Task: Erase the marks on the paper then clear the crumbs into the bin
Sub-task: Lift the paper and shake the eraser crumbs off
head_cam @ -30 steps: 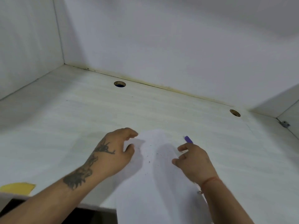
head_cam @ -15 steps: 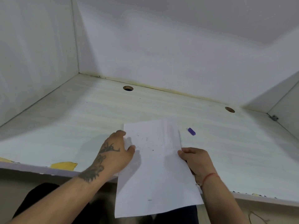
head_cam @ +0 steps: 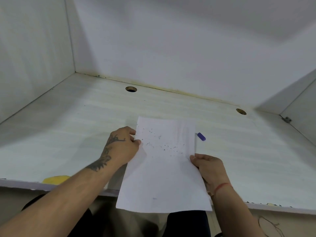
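A white sheet of paper [head_cam: 164,170] is held over the desk's front edge, its near end past the edge. Several dark eraser crumbs [head_cam: 164,146] lie scattered on its upper half. My left hand [head_cam: 122,147] pinches the sheet's left edge. My right hand [head_cam: 207,165] grips its right edge, thumb on top. A small purple eraser [head_cam: 201,136] lies on the desk just right of the paper's far corner. No bin shows in the head view.
The pale desk [head_cam: 68,134] is walled at the back and both sides. Two round cable holes [head_cam: 131,89] [head_cam: 241,111] sit near the back wall. A yellow scrap [head_cam: 56,179] lies at the front edge, left of my arm.
Both hands took hold of the paper's side edges and drew it toward me, off the desk's front edge. The camera pulled back and the crumbs now show clearly.
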